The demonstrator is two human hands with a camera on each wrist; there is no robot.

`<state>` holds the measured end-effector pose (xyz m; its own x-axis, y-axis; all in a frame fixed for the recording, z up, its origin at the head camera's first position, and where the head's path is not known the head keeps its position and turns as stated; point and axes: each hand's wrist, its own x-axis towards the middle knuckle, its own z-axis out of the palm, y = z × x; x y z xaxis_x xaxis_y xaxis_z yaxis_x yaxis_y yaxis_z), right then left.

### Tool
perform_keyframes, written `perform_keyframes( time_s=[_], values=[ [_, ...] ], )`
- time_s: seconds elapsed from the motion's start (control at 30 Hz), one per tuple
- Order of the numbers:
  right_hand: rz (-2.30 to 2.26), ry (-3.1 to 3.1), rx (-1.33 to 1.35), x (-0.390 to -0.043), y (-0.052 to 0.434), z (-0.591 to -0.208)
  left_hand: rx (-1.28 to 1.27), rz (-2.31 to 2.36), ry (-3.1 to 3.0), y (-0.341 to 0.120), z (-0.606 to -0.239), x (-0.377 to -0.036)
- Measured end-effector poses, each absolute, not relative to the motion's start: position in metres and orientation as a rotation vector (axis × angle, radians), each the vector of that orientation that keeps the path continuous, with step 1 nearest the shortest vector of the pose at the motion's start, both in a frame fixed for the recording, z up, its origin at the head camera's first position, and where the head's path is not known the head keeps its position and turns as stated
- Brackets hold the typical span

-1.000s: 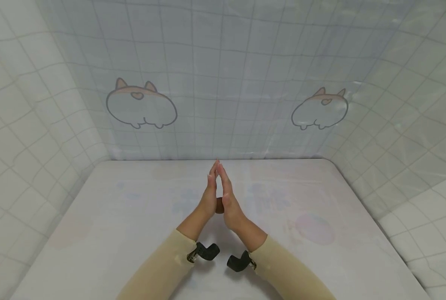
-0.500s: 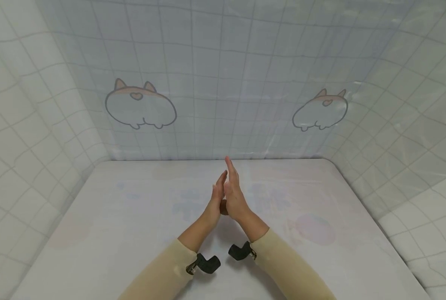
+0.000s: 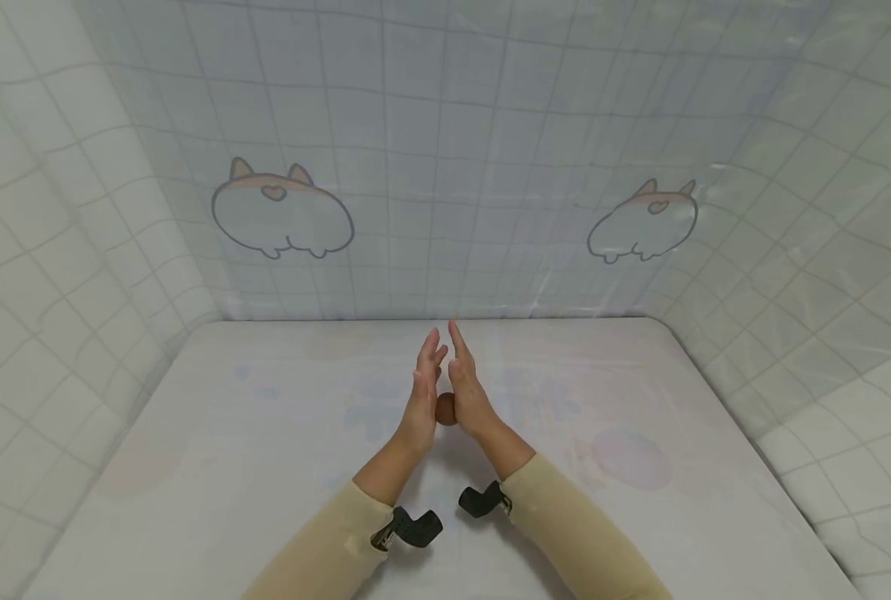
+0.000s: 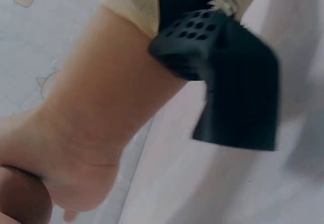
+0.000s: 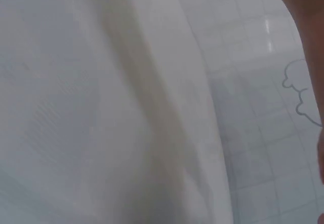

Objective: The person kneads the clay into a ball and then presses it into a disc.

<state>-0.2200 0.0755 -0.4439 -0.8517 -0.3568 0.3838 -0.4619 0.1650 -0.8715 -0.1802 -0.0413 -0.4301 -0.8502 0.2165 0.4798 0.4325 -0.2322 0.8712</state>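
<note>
A small brown lump [image 3: 445,408] sits pressed between the palms of my two hands above the middle of the pale table [image 3: 212,450]. My left hand [image 3: 422,392] and my right hand [image 3: 465,385] stand upright, palm to palm, with the fingers straight and pointing away from me. The fingertips are slightly apart. In the left wrist view the brown lump [image 4: 23,196] shows at the heel of my left hand [image 4: 76,148]. The right wrist view is blurred and shows only an edge of my right hand [image 5: 306,11].
A tiled sheet with cartoon animal drawings [image 3: 282,207] hangs around the table on the left, back and right. Black camera mounts [image 3: 415,527] sit on both wrists over beige sleeves. A faint pink print [image 3: 631,457] marks the table at the right.
My hands have kept sliding against each other round the lump: the right hand went forward past the left, then came back a little, and the fingertips have parted.
</note>
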Motion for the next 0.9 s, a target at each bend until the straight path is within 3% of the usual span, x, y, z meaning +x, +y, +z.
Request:
perform_keyframes(
  time_s=[0.9],
  values=[
    [1.977,-2.0,1.06,-0.184,0.067,-0.437,-0.513,-1.793,-2.226,-0.046,-0.436,-0.2]
  ],
)
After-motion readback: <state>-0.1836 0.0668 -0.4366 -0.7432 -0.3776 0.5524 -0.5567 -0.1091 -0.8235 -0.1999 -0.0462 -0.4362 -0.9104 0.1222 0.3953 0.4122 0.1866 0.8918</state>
